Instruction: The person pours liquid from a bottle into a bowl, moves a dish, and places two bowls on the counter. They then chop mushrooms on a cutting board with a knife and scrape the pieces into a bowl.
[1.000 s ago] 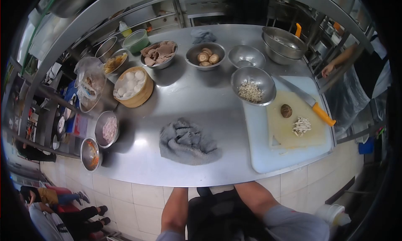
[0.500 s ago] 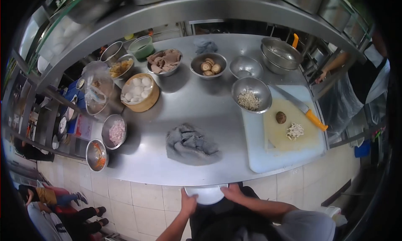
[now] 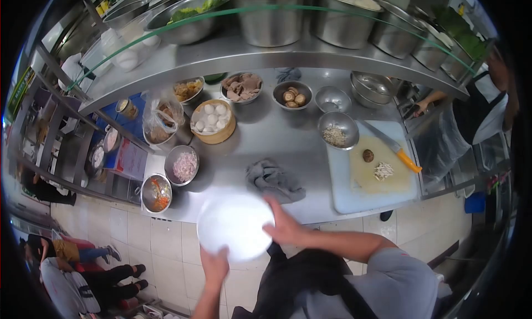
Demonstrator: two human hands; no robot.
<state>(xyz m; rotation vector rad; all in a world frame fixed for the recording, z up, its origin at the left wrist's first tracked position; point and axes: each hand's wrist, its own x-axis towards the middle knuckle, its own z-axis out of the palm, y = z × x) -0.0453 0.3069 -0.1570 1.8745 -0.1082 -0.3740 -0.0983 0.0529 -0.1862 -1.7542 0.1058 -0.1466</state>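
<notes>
A round white plate [image 3: 235, 223] is held in front of me at the table's near edge, slightly blurred. My left hand [image 3: 215, 263] grips its lower left rim, thumb over the top. At the right rim, my right hand [image 3: 284, 223] holds it the same way, fingers hidden underneath. Just beyond the plate lies a crumpled grey cloth [image 3: 275, 180] on the steel table [image 3: 238, 158]. To the left of the plate stand a bowl of chopped pink meat [image 3: 184, 165] and a bowl with orange shreds [image 3: 159, 197].
On the right, a cutting board [image 3: 343, 194] bears a yellow-handled knife [image 3: 396, 147], a mushroom [image 3: 368, 155] and white slices [image 3: 383, 171]. A bamboo steamer [image 3: 216, 131] and several steel bowls line the back. A shelf [image 3: 266, 61] with pots overhangs them. A co-worker [image 3: 471, 111] stands at right.
The plate has come up from below the table edge, moved left, and tilted to show its full round face. Both hands moved with it. The view has shifted, showing more of the shelf.
</notes>
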